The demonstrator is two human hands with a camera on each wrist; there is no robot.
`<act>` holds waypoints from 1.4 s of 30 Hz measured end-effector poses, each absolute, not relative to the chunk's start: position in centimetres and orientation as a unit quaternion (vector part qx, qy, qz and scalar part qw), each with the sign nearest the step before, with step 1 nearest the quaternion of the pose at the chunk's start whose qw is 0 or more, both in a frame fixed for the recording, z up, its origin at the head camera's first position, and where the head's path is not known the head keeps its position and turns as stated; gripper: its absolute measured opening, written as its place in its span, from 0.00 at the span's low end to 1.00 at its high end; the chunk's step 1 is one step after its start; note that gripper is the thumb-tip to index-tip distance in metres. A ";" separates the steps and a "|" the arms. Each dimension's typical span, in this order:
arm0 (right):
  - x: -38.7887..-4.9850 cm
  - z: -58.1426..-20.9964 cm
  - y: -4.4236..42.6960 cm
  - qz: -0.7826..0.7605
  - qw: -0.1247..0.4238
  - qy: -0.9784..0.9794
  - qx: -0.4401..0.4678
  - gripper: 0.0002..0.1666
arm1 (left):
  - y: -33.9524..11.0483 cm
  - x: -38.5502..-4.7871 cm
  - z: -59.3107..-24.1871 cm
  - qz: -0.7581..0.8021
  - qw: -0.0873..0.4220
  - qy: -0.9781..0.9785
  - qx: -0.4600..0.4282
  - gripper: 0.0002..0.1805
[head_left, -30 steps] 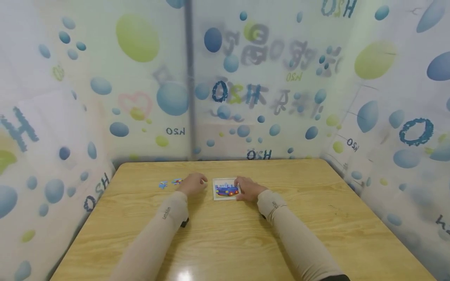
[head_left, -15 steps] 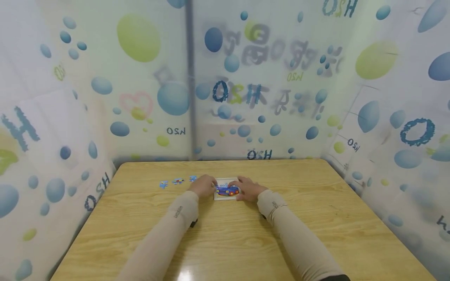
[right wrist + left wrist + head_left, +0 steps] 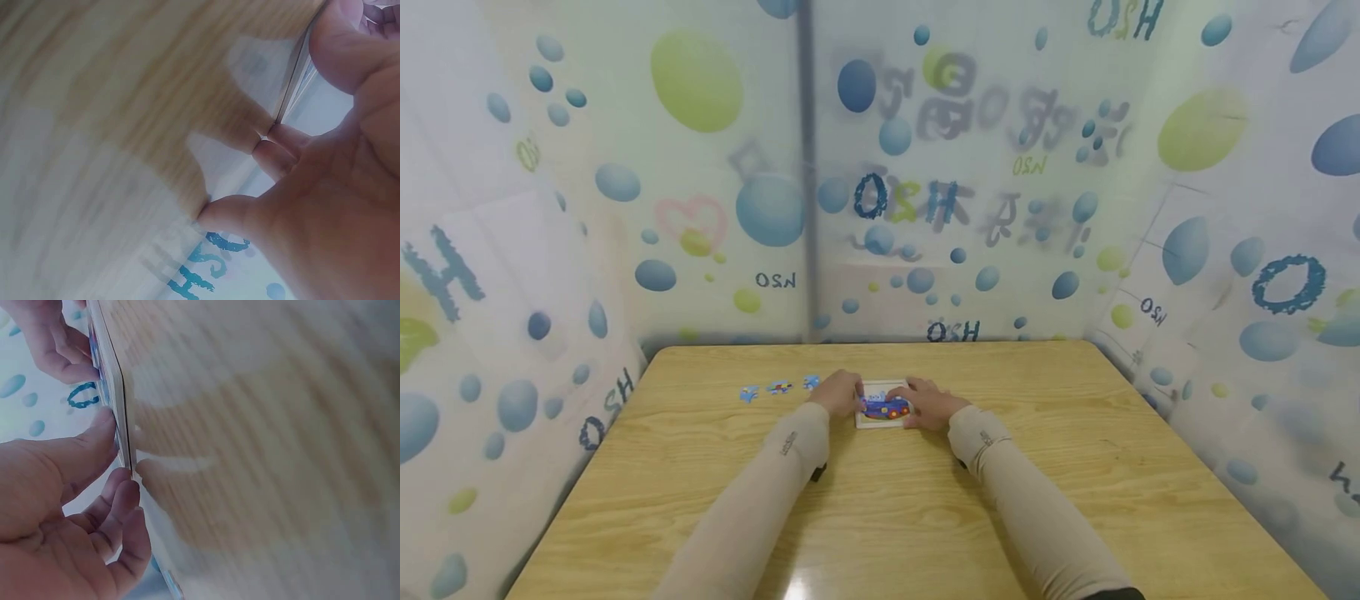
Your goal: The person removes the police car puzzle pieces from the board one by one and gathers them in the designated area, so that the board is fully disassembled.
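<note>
A small jigsaw puzzle (image 3: 887,408) in a white tray lies flat on the table, its picture a blue boat with red and yellow dots. At its left edge is my left hand (image 3: 838,393); in the left wrist view the thumb (image 3: 100,428) lies on top and the curled fingertips (image 3: 128,487) meet the edge. My right hand (image 3: 931,405) grips the right side, one finger reaching over the picture. In the right wrist view several fingertips touch the tray's edge and the table. The left hand covers the puzzle's left part.
Three loose puzzle pieces lie in a row left of the hands: a blue one (image 3: 749,393), a blue and red one (image 3: 780,387) and another blue one (image 3: 812,382). The wooden table (image 3: 880,517) meets a patterned curtain (image 3: 715,250) behind and at both sides.
My left hand has moved right from beside the loose pieces to the puzzle's left edge, uncovering the third piece. The right hand stays at the puzzle, a finger now further over the picture.
</note>
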State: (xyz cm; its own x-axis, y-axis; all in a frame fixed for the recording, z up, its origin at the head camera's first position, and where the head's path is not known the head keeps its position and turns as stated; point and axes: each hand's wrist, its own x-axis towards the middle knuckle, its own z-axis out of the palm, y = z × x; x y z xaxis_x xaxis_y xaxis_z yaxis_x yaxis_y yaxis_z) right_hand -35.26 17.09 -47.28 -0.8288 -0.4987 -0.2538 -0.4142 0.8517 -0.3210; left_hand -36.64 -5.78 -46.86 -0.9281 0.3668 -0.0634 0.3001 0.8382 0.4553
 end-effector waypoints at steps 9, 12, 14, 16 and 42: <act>-35.5 -47.3 16.8 -0.126 0.172 0.948 -0.236 0.30 | -5.9 -36.9 -46.8 0.237 0.080 0.954 0.168 0.13; -35.5 -47.1 16.7 -0.127 0.170 0.947 -0.240 0.30 | -6.2 -36.8 -46.6 0.263 0.081 0.948 0.162 0.12; -35.5 -47.0 16.7 -0.129 0.167 0.947 -0.243 0.30 | -6.3 -36.8 -46.5 0.282 0.082 0.943 0.158 0.11; -35.6 -47.0 16.6 -0.131 0.166 0.946 -0.246 0.30 | -6.4 -36.8 -46.4 0.299 0.084 0.939 0.149 0.10; -32.7 -47.2 15.5 0.044 0.105 0.958 -0.262 0.34 | -5.6 -37.5 -46.9 0.318 0.098 0.936 0.112 0.04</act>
